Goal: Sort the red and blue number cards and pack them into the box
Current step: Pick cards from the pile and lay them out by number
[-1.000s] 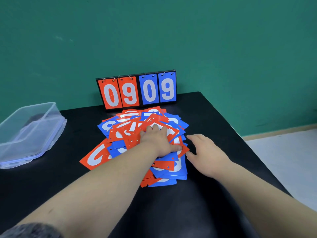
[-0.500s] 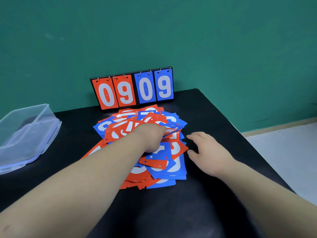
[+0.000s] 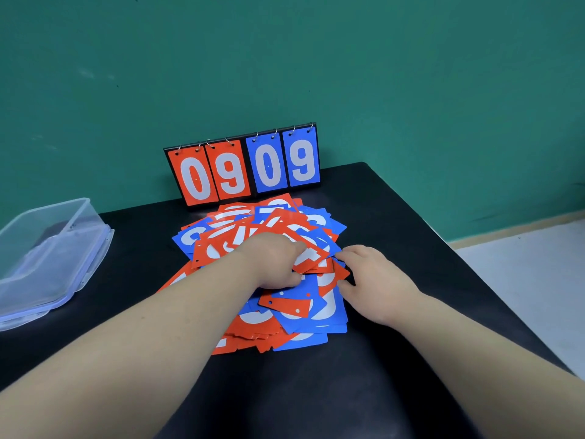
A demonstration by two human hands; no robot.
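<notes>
A loose heap of red and blue number cards (image 3: 304, 315) lies in the middle of the black table (image 3: 411, 217). My left hand (image 3: 273, 261) is on top of the heap, its fingers curled round a red card (image 3: 311, 259) and lifting its edge. My right hand (image 3: 373, 280) rests at the heap's right side, fingertips touching the card edges, fingers relaxed. A clear plastic box (image 3: 47, 258) stands at the table's left edge.
A flip scoreboard (image 3: 243, 166) showing 09 in red and 09 in blue stands at the back against the green wall. The table's right edge (image 3: 493, 299) drops to a pale floor. Bare black table lies in front of the heap.
My left hand went from lying flat on the heap to curling round a red card and raising it. My right hand slid in from beside the heap to touch its edge.
</notes>
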